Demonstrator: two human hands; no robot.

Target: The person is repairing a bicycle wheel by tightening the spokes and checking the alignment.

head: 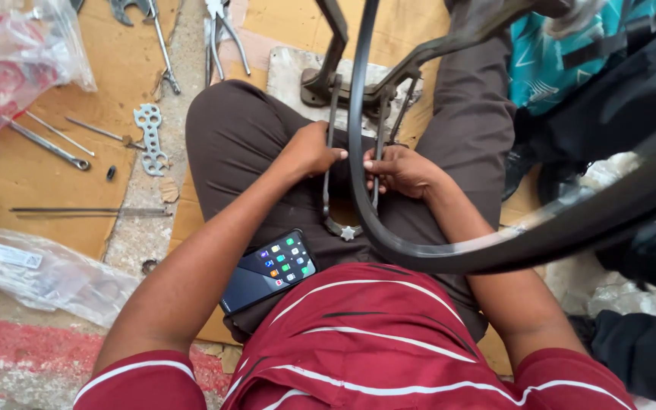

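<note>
A black bicycle wheel rim point(449, 254) curves across my lap, standing in a metal truing stand point(339, 87) whose two thin arms run down either side of the rim. My left hand point(309, 152) is closed around the stand's left arm. My right hand point(400, 171) grips the right arm beside the rim, fingertips touching the rim. A small star-shaped fitting point(348, 231) sits at the lower end of the arms. A phone point(269, 270) with a lit screen lies on my left thigh.
Cardboard on the floor at left carries a flat multi-hole spanner point(149, 138), wrenches point(51, 144), thin rods point(89, 211) and pliers point(222, 30). Plastic bags point(17, 53) lie at the upper left and lower left. A teal cloth and dark bags point(609, 91) crowd the right.
</note>
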